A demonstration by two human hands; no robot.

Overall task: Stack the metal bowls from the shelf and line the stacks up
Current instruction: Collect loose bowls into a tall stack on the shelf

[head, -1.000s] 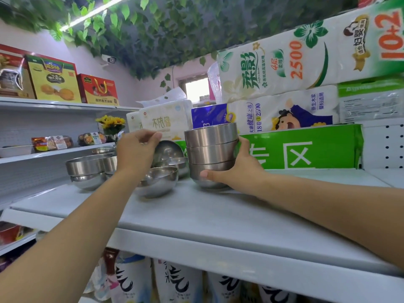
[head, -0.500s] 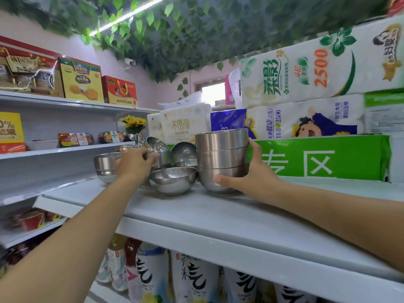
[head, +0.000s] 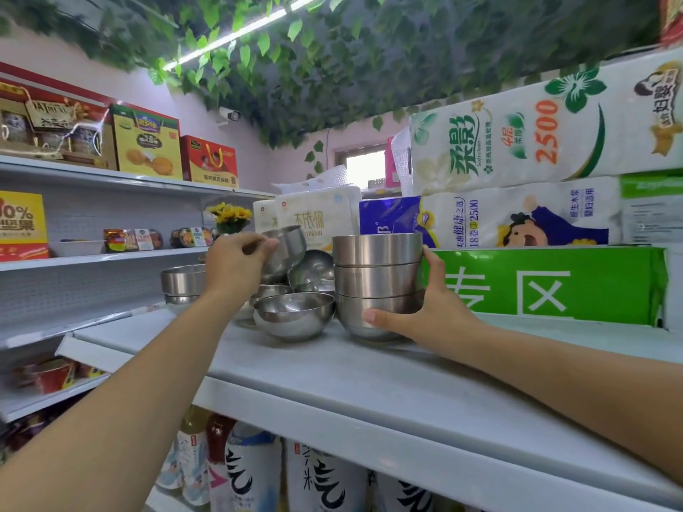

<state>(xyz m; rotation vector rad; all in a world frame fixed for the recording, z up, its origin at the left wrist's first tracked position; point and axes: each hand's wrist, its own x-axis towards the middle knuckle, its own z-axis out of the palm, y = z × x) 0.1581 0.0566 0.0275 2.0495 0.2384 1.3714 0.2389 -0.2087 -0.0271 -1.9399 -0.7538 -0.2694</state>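
Observation:
A stack of three metal bowls (head: 377,279) stands on the white shelf (head: 369,378). My right hand (head: 425,312) wraps around its right side and base. My left hand (head: 233,264) grips the rim of a single metal bowl (head: 288,249), lifted and tilted above the others. A loose bowl (head: 294,315) sits upright just left of the stack. More bowls (head: 314,267) lie behind it, one tipped on its side. A short stack of bowls (head: 181,284) stands further left, partly hidden by my left wrist.
Packs of toilet paper (head: 517,216) and a green box (head: 554,282) fill the back of the shelf to the right. Bottles (head: 251,471) stand on the shelf below. Boxed goods (head: 144,142) line the shelves at left. The shelf's front part is bare.
My left hand has taken hold of a bowl and raised it, tilted, above the loose bowls. My right hand stays on the stack of three. The camera has shifted slightly.

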